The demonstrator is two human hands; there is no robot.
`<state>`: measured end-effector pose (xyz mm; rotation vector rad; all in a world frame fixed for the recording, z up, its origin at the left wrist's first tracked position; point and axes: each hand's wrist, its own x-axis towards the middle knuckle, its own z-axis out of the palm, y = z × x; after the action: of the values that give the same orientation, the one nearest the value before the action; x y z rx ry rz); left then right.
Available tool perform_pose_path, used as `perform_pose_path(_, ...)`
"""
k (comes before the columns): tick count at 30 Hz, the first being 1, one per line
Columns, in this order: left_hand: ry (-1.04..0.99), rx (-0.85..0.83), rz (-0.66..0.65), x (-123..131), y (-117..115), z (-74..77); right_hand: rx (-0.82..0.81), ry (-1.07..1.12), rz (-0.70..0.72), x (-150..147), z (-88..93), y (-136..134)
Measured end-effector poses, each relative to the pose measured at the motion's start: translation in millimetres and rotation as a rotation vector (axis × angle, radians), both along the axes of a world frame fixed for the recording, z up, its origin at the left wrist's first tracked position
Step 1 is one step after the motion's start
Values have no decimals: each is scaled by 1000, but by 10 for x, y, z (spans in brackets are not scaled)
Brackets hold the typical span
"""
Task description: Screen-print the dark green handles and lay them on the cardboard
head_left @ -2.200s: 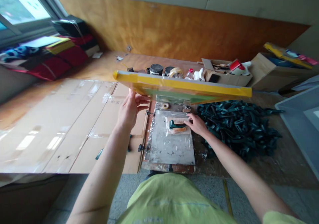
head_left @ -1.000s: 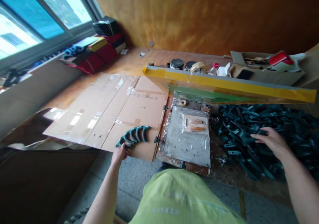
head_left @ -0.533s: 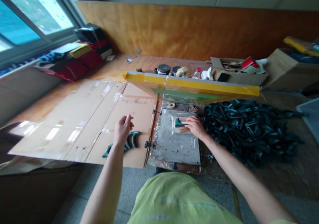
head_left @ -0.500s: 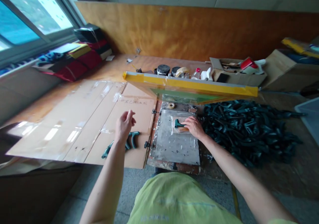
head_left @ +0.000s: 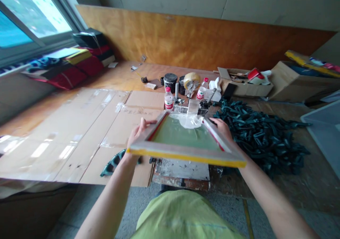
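Observation:
A screen printing frame (head_left: 187, 151) with green mesh and yellow tape along its near edge hangs tilted in front of me, its near edge raised above the grey base plate (head_left: 186, 168). White ink (head_left: 190, 121) lies on the mesh toward the far end. My left hand (head_left: 138, 131) grips the frame's left side, and my right hand (head_left: 222, 128) grips its right side; both are closed on it. Under the frame, the middle of the plate is hidden. Several dark green plastic handles (head_left: 114, 162) lie on cardboard beside my left forearm.
A large heap of dark green plastic parts (head_left: 261, 136) covers the right side of the table. Flat cardboard (head_left: 77, 125) spreads to the left. Behind the frame stand a red-capped bottle (head_left: 168, 99), black tubs (head_left: 170, 82) and an open carton (head_left: 248, 84). A clear bin (head_left: 325, 125) sits far right.
The frame has swung down toward me from its raised position. My right hand has left the green part on the plate, and both hands have taken hold of the frame's sides.

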<state>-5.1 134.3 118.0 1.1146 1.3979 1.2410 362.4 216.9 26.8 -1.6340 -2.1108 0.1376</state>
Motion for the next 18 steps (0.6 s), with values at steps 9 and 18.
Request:
perform_pose_path(9,39,-333,-24,-44,-418,-1292,-105,-232,177,-813,290,469)
perform_pose_path(18,38,-353,-61,-80,-411,-1472,-121,-370,513,-812,116,-230)
